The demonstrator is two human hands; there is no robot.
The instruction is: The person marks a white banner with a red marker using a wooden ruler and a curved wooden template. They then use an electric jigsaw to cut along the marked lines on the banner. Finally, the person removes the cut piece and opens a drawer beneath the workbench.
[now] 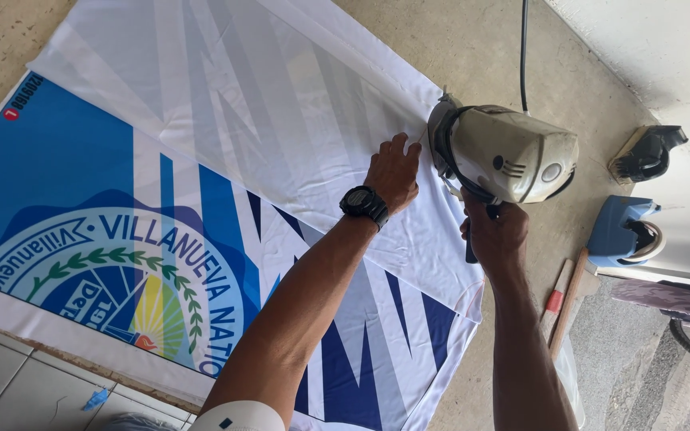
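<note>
Printed fabric sheet under cutter, concrete floor.
Right hand (495, 235) grip closed on rounded beige electric cutter (505, 153); left hand (393, 172) flat, open, pressing smooth blue-white fabric (225, 144), frame centre.

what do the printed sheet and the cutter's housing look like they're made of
Printed sheet: seemingly thin woven synthetic fabric, slight sheen, soft wrinkles and folds. Cutter housing: probably moulded plastic, possibly painted metal; smooth, yellowed cream, glossy highlights, vent slots.

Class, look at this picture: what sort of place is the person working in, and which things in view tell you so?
Probably a small fabric-printing or sewing workshop. A large printed cloth lies spread on a bare concrete floor, the right hand holds a corded electric cutting machine at the cloth's edge, and tape dispensers sit nearby.
</note>
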